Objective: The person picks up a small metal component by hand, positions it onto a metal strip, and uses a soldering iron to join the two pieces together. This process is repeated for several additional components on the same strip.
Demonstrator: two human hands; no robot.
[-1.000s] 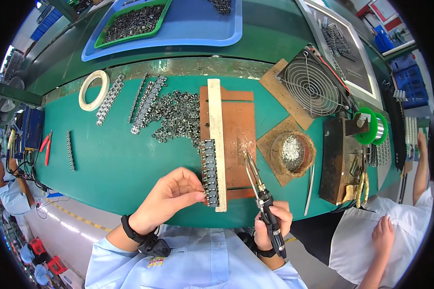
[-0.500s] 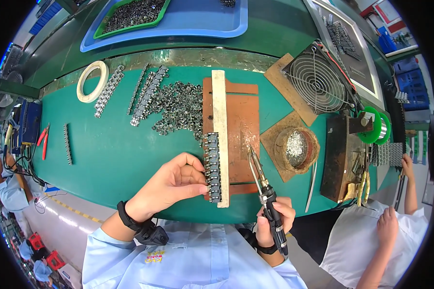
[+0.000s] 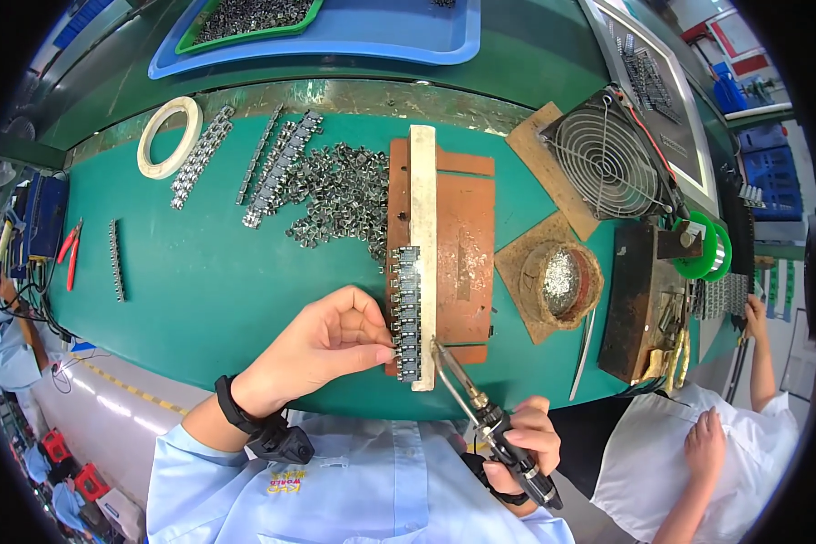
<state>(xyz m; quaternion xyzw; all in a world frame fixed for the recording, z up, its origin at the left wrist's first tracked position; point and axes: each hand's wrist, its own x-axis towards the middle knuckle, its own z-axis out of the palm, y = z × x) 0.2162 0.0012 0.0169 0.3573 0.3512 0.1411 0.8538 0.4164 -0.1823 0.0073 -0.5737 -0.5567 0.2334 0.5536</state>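
Note:
My left hand [image 3: 315, 352] is closed at the left edge of a strip of small black components [image 3: 408, 308], its thumb and fingertips against the parts. The strip lies along a pale straight bar [image 3: 422, 190] on a reddish-brown board [image 3: 467, 231]. My right hand [image 3: 529, 442] grips a black-handled soldering iron [image 3: 503, 437]. A thin metal tube runs beside the iron's shaft. Its tip points up and left, at the bar's right edge near the lower end; whether it touches is unclear. A pile of small metal parts [image 3: 344, 190] lies left of the board.
Right of the board are a round pot with silvery bits [image 3: 562, 283], a fan [image 3: 605, 156] and a green solder spool [image 3: 704, 247]. Leftward lie component strips [image 3: 283, 168], a tape roll [image 3: 169, 138] and red-handled pliers [image 3: 70, 254]. A co-worker [image 3: 680, 453] sits at the right.
My right hand has brought the soldering iron's tip from the middle of the brown board down and left to the pale bar. My left hand stays at the strip.

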